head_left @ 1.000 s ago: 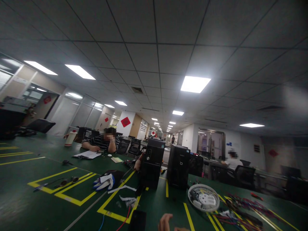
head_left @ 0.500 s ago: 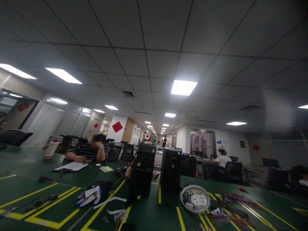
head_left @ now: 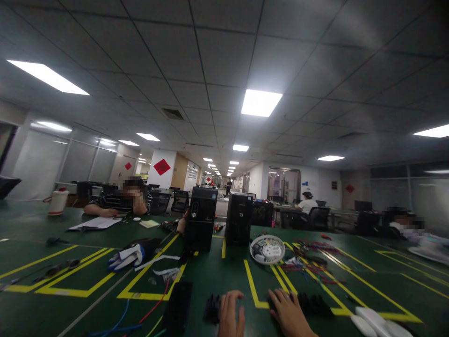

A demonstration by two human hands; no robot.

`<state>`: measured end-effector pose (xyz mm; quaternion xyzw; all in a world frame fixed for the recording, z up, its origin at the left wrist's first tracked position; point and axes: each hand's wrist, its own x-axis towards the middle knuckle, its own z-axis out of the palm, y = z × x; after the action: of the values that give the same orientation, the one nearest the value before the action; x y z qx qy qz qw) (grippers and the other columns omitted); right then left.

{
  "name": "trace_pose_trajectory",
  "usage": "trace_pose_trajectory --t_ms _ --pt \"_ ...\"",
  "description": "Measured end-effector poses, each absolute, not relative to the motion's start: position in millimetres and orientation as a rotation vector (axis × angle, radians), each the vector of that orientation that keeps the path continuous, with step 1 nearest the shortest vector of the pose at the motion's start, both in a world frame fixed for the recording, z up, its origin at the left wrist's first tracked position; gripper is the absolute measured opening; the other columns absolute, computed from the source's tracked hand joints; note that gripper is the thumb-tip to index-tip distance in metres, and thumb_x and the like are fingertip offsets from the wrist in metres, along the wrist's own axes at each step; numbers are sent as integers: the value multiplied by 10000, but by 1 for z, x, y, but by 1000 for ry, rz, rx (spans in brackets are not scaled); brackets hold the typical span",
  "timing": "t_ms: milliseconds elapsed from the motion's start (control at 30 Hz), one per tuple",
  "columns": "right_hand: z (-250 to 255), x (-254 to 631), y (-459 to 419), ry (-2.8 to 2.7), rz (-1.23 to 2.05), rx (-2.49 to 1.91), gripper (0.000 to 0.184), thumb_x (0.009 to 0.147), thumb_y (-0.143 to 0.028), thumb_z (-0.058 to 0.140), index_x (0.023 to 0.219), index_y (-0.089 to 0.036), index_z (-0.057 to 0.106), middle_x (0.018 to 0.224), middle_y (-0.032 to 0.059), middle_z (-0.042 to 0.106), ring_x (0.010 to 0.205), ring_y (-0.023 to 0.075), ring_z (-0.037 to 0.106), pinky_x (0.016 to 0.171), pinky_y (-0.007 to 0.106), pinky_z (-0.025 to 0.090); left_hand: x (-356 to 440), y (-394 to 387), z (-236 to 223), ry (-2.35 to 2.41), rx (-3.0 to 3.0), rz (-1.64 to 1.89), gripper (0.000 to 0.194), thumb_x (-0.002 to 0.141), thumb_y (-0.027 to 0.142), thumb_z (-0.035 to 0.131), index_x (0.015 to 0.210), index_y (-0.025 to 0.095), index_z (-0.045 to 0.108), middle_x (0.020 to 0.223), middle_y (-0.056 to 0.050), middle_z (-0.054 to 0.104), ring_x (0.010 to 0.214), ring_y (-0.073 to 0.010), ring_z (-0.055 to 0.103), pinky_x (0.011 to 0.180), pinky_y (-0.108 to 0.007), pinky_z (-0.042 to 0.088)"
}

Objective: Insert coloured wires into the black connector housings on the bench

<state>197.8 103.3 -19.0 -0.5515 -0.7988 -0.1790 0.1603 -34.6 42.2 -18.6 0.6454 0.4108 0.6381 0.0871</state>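
Both my hands lie at the bottom edge of the head view on a green table. My left hand rests with fingers stretched out flat, touching a small black finned part. My right hand also lies flat with fingers spread, just left of another black ribbed part. Neither hand holds anything. A long black block lies left of my left hand.
Two black computer towers stand mid-table, a white fan grille beside them, tangled coloured wires to the right, gloves to the left. Another person leans on the table at the far left; others sit further back.
The camera has tilted down and panned right. Both my hands have come into view, laid flat on the table; a second ago only fingertips showed at the bottom edge.
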Motion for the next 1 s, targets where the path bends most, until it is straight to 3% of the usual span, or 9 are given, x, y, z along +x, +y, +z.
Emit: trace_pose_trajectory --t_ms 100,233,433,567,667,833,1000 --pt "3 179 62 -2414 -331 -1534 314 887 -255 554 1196 -202 569 1238 117 569 1087 257 562 916 457 451 -39 25 -13 1225 1897 1764 256 878 274 396 1035 192 581 1017 -98 612 1009 -231 545 915 -414 422" --pt "10 173 52 -2425 -175 -1610 316 918 -337 528 1187 -170 534 1205 81 550 1008 203 578 849 421 502 -42 25 -11 1224 1846 1662 266 868 317 433 1074 195 549 1071 -99 580 1048 -238 518 943 -446 399" --pt "21 165 36 -2292 71 -1373 632 715 -538 701 1224 -190 562 1133 98 634 1056 252 554 926 363 421 -31 23 -13 1240 1337 1455 399 822 457 506 1109 180 507 1084 -123 589 905 -240 595 831 -451 482" --pt "34 139 5 -2248 208 -1092 716 678 -519 739 1288 -227 504 1167 62 621 1068 224 543 940 322 395 -16 11 -3 956 762 1092 428 872 482 452 1168 174 479 988 -136 650 713 -221 663 668 -419 544" --pt "40 140 -10 -2322 263 -943 757 697 -491 736 1338 -221 438 1241 66 562 1139 210 502 965 301 383 -11 -1 3 923 654 1041 399 868 442 501 1146 156 535 903 -129 679 634 -214 664 577 -385 553" --pt "28 213 -11 -2088 14 -1363 358 897 -259 542 1245 -179 512 1250 101 515 1169 215 455 989 369 349 -14 -2 2 859 783 1136 393 890 451 451 1201 229 544 1099 -132 666 611 -186 656 398 -309 521" --pt "3 263 -4 -2003 -143 -1902 151 874 -203 547 967 -161 658 1066 113 602 1008 242 521 835 353 396 -7 5 1 749 624 1167 353 903 399 461 1096 124 570 1136 -164 653 797 -223 690 702 -424 581"
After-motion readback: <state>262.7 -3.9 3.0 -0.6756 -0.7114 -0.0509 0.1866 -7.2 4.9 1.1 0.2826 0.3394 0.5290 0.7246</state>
